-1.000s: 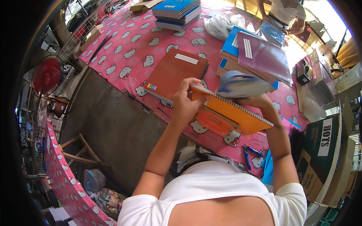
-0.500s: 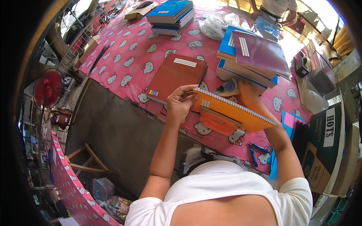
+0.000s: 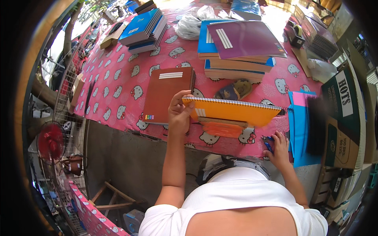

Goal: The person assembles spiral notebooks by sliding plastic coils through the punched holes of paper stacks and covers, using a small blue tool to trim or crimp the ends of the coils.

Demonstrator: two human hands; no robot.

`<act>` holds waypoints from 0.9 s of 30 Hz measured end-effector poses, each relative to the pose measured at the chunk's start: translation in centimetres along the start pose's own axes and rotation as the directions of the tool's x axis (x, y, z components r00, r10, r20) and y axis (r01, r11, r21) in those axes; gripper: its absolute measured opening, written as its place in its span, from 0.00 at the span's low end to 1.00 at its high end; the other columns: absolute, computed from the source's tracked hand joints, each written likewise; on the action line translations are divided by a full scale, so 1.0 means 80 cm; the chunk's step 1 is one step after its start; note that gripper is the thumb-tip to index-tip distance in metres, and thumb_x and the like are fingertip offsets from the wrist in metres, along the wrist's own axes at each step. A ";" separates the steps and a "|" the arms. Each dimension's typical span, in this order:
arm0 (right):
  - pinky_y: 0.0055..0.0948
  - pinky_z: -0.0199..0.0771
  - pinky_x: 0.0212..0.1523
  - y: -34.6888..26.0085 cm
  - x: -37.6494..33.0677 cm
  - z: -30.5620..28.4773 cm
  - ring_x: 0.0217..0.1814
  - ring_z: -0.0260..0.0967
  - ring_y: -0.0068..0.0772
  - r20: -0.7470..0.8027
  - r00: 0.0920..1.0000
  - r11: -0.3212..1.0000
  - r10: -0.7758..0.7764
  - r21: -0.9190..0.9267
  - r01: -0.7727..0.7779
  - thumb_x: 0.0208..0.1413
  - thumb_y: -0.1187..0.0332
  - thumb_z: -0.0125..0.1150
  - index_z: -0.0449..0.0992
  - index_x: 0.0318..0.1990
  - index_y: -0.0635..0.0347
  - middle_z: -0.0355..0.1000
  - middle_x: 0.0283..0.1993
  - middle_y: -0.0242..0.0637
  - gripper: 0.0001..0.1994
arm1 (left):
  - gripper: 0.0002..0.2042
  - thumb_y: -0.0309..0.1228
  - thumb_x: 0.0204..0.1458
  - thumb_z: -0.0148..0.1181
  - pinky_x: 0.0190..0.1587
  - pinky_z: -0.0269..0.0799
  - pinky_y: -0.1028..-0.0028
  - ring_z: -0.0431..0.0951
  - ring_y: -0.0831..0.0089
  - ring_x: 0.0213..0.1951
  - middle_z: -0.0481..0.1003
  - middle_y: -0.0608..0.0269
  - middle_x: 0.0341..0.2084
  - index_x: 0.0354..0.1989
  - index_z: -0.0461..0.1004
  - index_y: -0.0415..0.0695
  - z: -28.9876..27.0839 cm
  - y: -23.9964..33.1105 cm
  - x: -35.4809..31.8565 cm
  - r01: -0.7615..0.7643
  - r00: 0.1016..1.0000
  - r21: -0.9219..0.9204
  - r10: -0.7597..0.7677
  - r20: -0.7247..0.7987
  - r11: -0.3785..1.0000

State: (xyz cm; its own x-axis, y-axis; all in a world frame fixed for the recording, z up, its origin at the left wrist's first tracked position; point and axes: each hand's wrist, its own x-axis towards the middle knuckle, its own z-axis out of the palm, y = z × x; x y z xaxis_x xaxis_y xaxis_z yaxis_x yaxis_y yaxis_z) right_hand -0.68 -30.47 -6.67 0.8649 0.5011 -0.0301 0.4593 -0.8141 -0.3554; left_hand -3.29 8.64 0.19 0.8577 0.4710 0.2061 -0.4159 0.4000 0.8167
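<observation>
My left hand [image 3: 181,112] pinches the left end of an orange spiral notebook [image 3: 240,111] along its coiled edge. The notebook stands tilted, coil side up, against or just behind an orange block with a wooden edge [image 3: 222,129]. Wire coil sticks out past the notebook's right end. At the table's near right edge, my right hand [image 3: 280,151] has its fingers curled over a small blue-handled cutting tool [image 3: 269,146], probably pliers; its jaws are partly hidden. Left of the orange notebook lies a brown spiral notebook [image 3: 167,92].
Behind the orange notebook are a dark patterned pouch-like object [image 3: 234,90] and a stack of books topped by a purple cover [image 3: 248,39]. Another blue stack [image 3: 143,29] stands far left. Blue sheets [image 3: 299,129] and a large carton [image 3: 346,118] line the right side.
My right hand has come from behind the orange notebook down to the blue-handled tool. The left hand still holds the notebook, now more level. The view has turned right.
</observation>
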 end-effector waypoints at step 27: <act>0.36 0.70 0.41 -0.179 0.056 -0.196 0.43 0.70 0.40 -0.351 0.930 0.780 -0.104 0.551 0.296 0.49 0.66 0.66 0.73 0.46 0.65 0.71 0.41 0.45 0.18 | 0.11 0.12 0.43 0.64 0.39 0.80 0.75 0.80 0.69 0.37 0.76 0.53 0.35 0.37 0.78 0.34 0.176 0.001 -0.012 -0.632 0.773 0.487 0.447 0.450 0.603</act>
State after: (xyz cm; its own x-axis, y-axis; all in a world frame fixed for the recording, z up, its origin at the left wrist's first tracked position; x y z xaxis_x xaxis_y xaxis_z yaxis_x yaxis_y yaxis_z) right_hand -0.20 -21.20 12.91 0.8281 0.4479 0.3372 0.5022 -0.3251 -0.8013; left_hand 0.13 -2.82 7.66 0.6132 0.1890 0.7670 -0.6458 -0.4393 0.6245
